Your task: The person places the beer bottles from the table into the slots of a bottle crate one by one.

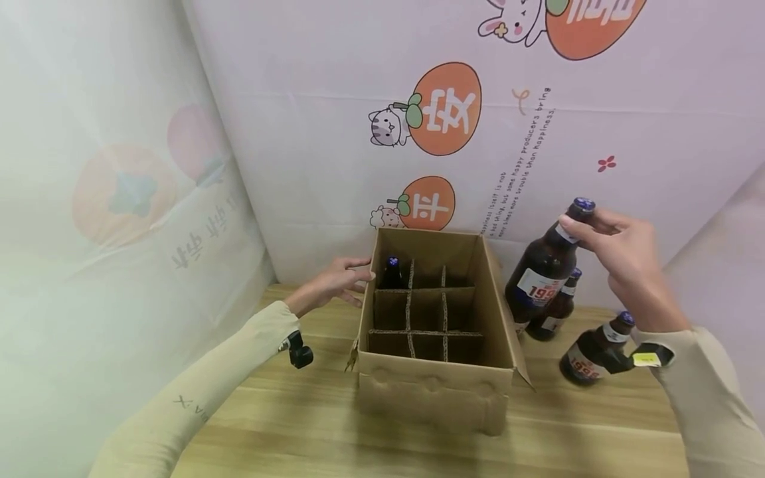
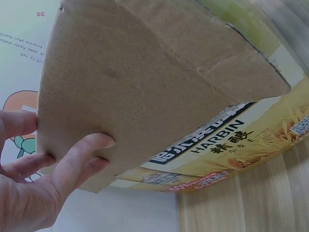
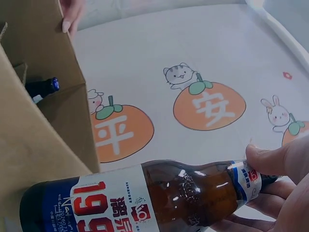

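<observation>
My right hand [image 1: 636, 255] holds a brown beer bottle [image 1: 540, 272] by its neck, thumb across the neck label. The bottle is tilted beside the cardboard box [image 1: 433, 382], its base toward the right wall; in the right wrist view the bottle's white label [image 3: 113, 203] shows a red 1998-style number partly cut off. At the box's left side, my left hand [image 1: 340, 279] grips the upper edge. In the left wrist view its fingers [image 2: 79, 150] lie against the brown flap [image 2: 130, 82]. Inside the box, one blue-capped bottle [image 1: 392, 273] stands in the far left compartment.
Two more bottles stand on the wooden table right of the box: one bottle [image 1: 558, 309] behind the held one, another bottle [image 1: 588, 358] below my right wrist. Cardboard dividers [image 1: 409, 312] split the box into compartments. A printed cloth wall [image 1: 335, 146] rises behind the table [image 1: 287, 411].
</observation>
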`<state>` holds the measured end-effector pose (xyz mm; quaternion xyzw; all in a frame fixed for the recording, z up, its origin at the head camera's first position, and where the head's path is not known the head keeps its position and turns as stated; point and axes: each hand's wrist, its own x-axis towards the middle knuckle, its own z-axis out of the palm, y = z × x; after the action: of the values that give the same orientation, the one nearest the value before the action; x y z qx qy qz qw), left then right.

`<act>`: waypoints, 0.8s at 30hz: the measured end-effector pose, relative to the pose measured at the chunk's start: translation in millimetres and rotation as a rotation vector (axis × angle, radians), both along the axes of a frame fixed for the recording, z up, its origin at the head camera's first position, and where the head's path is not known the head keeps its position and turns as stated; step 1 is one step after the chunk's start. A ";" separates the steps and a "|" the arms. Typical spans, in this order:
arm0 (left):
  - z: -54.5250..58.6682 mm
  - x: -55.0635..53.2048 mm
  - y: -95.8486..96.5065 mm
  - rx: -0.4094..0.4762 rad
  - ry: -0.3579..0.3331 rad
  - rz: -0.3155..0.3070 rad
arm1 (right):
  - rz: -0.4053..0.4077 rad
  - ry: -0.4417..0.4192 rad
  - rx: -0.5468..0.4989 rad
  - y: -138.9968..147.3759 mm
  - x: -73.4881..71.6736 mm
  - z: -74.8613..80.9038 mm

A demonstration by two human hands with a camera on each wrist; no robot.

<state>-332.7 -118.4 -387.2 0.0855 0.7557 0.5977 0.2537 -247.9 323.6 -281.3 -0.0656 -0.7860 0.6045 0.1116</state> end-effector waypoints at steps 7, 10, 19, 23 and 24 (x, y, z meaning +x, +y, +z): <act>-4.3 -0.8 0.0 0.005 0.020 -0.009 | -0.002 0.107 -0.080 -10.6 -8.0 13.0; -5.4 -0.8 0.3 0.005 0.021 -0.005 | -0.004 0.127 -0.047 -15.1 -10.7 16.9; -5.7 -1.0 2.2 -0.002 0.019 -0.006 | -0.011 0.179 -0.040 -24.5 -15.3 23.5; -3.9 -0.4 1.7 -0.002 0.021 0.000 | -0.011 0.223 -0.048 -34.0 -13.2 26.6; -3.8 -0.4 1.6 -0.001 0.022 0.002 | -0.009 0.233 -0.052 -36.5 -13.0 27.3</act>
<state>-333.1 -116.8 -391.0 0.0913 0.7586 0.5967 0.2450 -260.9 287.1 -254.0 -0.0013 -0.7515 0.6277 0.2030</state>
